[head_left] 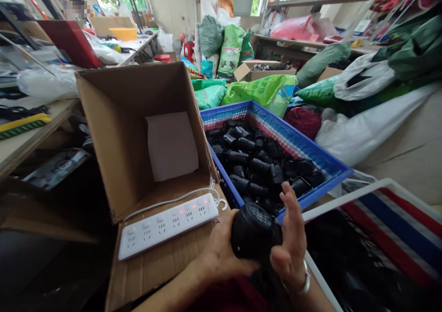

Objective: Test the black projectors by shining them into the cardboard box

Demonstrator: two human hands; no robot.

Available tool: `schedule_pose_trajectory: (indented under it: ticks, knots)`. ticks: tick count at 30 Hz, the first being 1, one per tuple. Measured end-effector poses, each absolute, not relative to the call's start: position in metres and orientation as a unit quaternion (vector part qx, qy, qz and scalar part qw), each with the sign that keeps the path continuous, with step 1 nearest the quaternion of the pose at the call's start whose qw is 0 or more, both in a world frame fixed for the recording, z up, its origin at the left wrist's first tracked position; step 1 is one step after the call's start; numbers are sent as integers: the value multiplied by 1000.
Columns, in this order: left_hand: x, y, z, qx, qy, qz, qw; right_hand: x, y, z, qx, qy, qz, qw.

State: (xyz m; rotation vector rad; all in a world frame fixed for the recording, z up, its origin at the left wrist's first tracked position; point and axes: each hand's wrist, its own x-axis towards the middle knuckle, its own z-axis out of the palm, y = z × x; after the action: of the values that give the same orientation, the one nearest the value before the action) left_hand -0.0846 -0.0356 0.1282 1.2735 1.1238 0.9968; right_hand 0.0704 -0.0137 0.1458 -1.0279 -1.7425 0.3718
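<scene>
My left hand (221, 250) is wrapped round a black cylindrical device with a perforated round grille (253, 229), which faces up and away from me; it looks like the back of a hair dryer. Just to the right is my right hand (292, 238), open, its fingers raised and apart. Whether its thumb touches the device's side I cannot tell. A bracelet sits on that wrist. Beyond both hands, a blue plastic basket (331, 176) holds many similar black devices (247, 157). Left of my left hand, a white power strip (169, 224) with several red lights lies on cardboard.
An open cardboard box (117, 132) lies on its side behind the power strip. At right is a white-rimmed container (348, 199) with a striped lining and dark items. A workbench (37, 137) runs along the left. Green sacks (255, 91) and shelves fill the back.
</scene>
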Motion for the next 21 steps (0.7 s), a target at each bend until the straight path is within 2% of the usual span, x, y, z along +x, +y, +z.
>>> schedule_pose_trajectory:
  ticks: [2, 8, 10, 12, 14, 19, 21]
  knots:
    - [-87, -37, 128, 561, 460, 412, 551, 72, -8, 155, -437, -725, 209, 491]
    - [-91, -39, 127, 622, 433, 352, 550, 74, 1, 160, -440, -720, 417, 338]
    - [-91, -39, 126, 608, 428, 347, 572, 82, 6, 155, -426, -694, 446, 371]
    - [-91, -37, 128, 568, 416, 359, 613, 94, 10, 150, -390, -654, 460, 458]
    - [-92, -32, 131, 524, 397, 376, 653, 106, 10, 144, -366, -612, 487, 505]
    - [-97, -20, 138, 480, 366, 375, 704, 108, -11, 133, -380, -535, 647, 388]
    - [-96, -20, 138, 449, 358, 383, 724, 96, -20, 129, -373, -489, 687, 386]
